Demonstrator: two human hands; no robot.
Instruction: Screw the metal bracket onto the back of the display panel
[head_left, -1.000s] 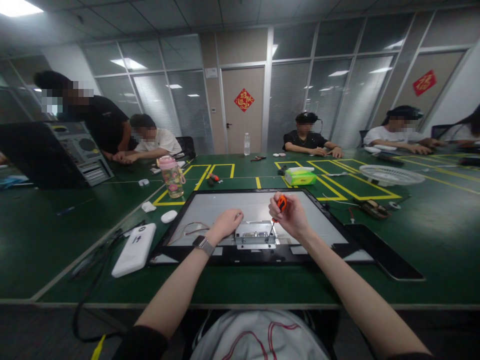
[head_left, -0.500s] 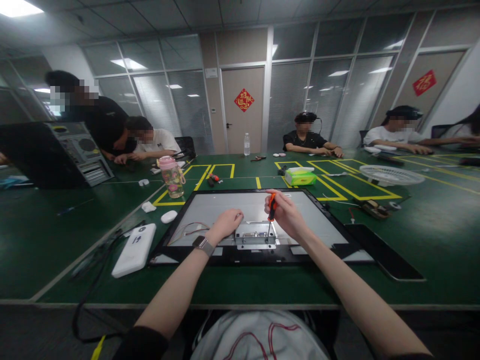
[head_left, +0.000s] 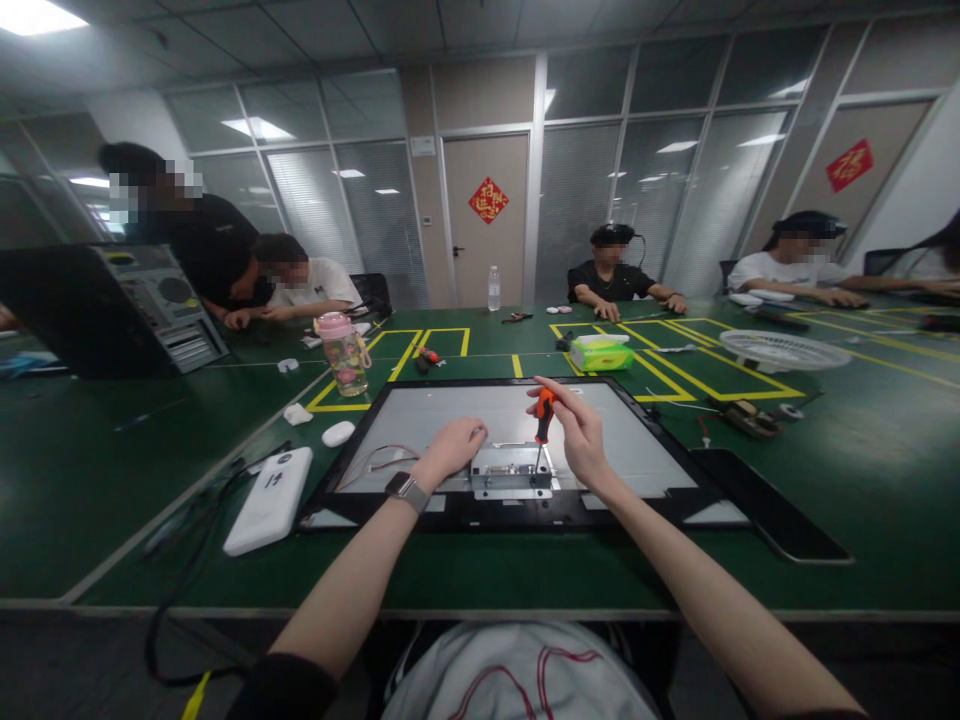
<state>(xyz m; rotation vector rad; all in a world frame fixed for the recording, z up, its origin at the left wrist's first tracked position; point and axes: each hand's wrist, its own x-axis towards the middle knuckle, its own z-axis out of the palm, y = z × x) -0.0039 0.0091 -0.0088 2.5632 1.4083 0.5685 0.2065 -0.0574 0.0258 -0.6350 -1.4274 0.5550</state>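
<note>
An orange-and-black screwdriver [head_left: 544, 418] stands nearly upright in my right hand [head_left: 579, 435], its shaft pointing down to the right part of a metal bracket [head_left: 510, 480]. The fingers of that hand are at the handle, with one laid over its top. My left hand [head_left: 454, 450], with a watch on the wrist, rests at the bracket's upper left edge. Its fingers are curled, and whether they pinch anything is hidden. Under both hands lies a flat display panel [head_left: 420, 410] with a black frame, its grey back facing up. Thin wires [head_left: 382, 455] run on its left side.
Left of the panel are a white power bank [head_left: 270, 502], a white round case [head_left: 338, 433] and a pink-lidded bottle [head_left: 345, 355]. A dark flat slab [head_left: 772, 505] lies right. Beyond are a green tissue pack [head_left: 602, 352] and a white fan grille [head_left: 784, 350]. Several people sit around.
My right hand's fingers have opened and shifted around the screwdriver handle, which stays over the same spot. My left hand has stayed in place. A person across the table has moved a hand.
</note>
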